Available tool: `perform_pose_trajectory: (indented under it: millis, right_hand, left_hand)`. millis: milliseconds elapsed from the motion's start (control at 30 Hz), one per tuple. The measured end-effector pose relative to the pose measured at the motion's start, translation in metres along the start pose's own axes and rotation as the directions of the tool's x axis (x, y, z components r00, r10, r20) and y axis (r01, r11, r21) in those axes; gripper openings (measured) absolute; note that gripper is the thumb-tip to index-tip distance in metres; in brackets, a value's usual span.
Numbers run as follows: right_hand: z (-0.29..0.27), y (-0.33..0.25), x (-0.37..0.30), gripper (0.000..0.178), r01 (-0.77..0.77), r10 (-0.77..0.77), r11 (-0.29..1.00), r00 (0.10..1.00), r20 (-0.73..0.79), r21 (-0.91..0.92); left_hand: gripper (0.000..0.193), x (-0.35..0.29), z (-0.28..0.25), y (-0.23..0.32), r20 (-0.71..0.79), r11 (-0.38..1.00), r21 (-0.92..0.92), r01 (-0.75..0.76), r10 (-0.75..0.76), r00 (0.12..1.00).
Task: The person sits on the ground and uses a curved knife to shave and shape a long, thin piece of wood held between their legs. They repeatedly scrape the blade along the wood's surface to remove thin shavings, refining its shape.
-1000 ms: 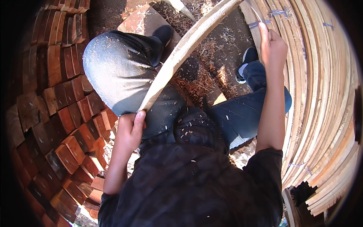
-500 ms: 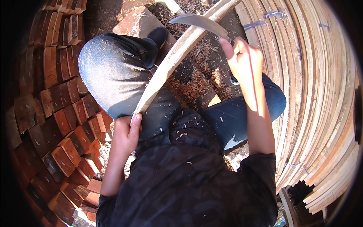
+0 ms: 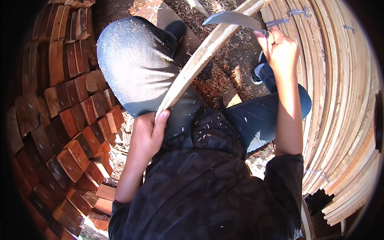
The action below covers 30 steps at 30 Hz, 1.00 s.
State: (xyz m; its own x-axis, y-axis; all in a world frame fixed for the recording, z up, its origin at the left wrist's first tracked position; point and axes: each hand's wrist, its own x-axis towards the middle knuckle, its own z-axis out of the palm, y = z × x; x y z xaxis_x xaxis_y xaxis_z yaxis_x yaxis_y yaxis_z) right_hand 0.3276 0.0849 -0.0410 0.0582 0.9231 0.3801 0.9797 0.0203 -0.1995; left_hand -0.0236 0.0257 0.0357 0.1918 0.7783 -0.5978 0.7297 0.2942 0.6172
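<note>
Outdoors, a seated person grips the near end of a long wooden strip in the left hand, thumb on top, while the right hand, farther forward, is clenched around the handle of a curved knife. The strip slants away from the left hand, over the left thigh, to pass beneath the blade beside the right hand and leave the frame; whether steel and wood touch cannot be told. The left-hand hold, well apart from the blade, seems meant to steady the strip and keep those fingers clear of the edge; the bent leg beneath may lend support, though contact is unclear. Between and beyond the hands, shavings litter the ground and a plank, with another pale stick ahead. To the left of the left hand rise stacked reddish wooden blocks; just right of the right hand stand bundled pale slats, bound with purplish ties. Those slats appear to limit the right arm's outward room, and the raised knee sits close beside the strip
</note>
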Motion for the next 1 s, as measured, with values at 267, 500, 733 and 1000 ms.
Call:
perform_pose_trajectory:
  millis: [267, 500, 733, 1000]
  right_hand:
    - [-0.015, 0.014, -0.027, 0.044, -0.311, 0.316, 0.948, 0.944, 0.093, -0.066]
    - [-0.025, -0.056, -0.031, 0.048, -0.11, 0.101, 0.991, 0.988, 0.116, 0.076]
    - [-0.002, 0.002, 0.005, 0.05, -0.056, 0.053, 0.994, 0.998, -0.031, -0.093]
    - [-0.006, 0.011, -0.007, 0.046, -0.166, 0.168, 0.981, 0.986, 0.016, -0.097]
  left_hand:
    - [0.054, 0.001, -0.001, -0.004, 0.006, 0.999, 0.038, -0.031, 0.03, 1.0]
    - [0.054, 0.003, -0.002, 0.001, 0.021, 0.999, 0.036, -0.03, 0.029, 0.999]
    - [0.053, -0.002, 0.0, -0.001, -0.011, 1.0, 0.027, 0.01, -0.01, 1.0]
    - [0.056, -0.002, 0.0, 0.001, -0.011, 0.999, 0.031, -0.014, 0.014, 1.0]
